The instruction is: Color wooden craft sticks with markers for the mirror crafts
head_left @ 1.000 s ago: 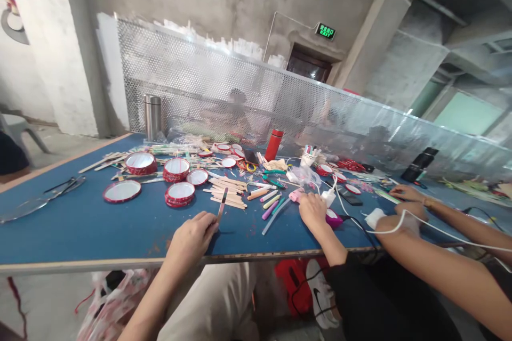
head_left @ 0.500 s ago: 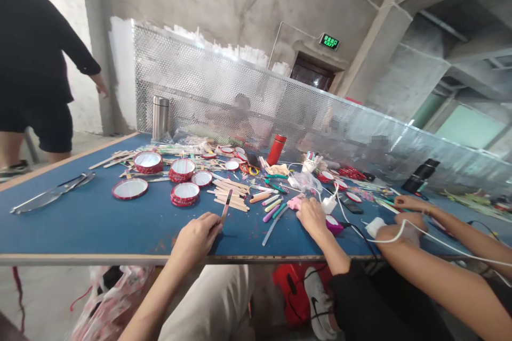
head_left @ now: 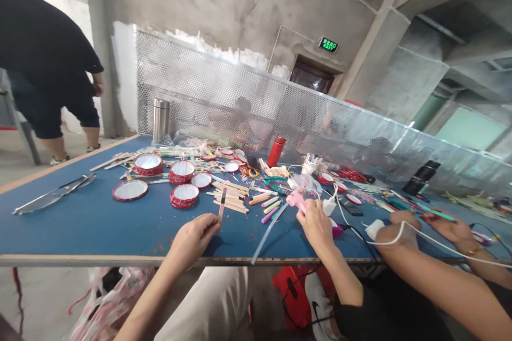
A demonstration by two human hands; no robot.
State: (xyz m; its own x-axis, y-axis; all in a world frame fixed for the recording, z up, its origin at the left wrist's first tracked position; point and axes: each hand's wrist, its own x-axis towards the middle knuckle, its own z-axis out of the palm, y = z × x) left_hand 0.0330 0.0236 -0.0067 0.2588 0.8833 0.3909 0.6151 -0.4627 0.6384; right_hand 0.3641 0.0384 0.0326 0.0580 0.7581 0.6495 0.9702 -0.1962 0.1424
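Near the front edge of the blue table, my left hand pinches the lower end of a wooden stick with a dark band near its top. My right hand is wrapped round the handle of a pink glue gun. A long translucent glue stick slants from the gun down to the table's edge. Between the hands lie several coloured markers. A pile of plain wooden sticks is just beyond my left hand.
Round red-rimmed pieces stand at the left, by metal tongs. Behind are a steel flask and a red bottle. White cable crosses the right side, beside another person's arms. A person in black stands at far left.
The glue gun is lifted off the table, and the glue stick has swung with it to the left. My left hand's stick is more upright. The person at far left has turned and moved.
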